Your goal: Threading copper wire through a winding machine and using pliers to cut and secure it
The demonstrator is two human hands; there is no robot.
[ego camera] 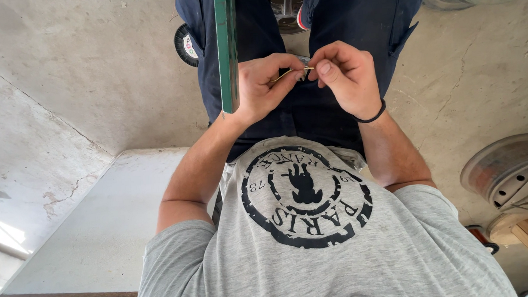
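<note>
Below a grey printed T-shirt [317, 248], left hand [264, 85] and right hand [344, 75] each pinch an end of a thin, light, seemingly bendable wire [289, 72], beside a green bar [227, 48].

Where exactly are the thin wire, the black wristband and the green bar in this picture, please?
thin wire [285, 74]: head view, on its middle stretch between the two hands.
black wristband [375, 115]: head view, on the band's edge at the wrist.
green bar [228, 54]: head view, on its flat face above the lower end.
</note>
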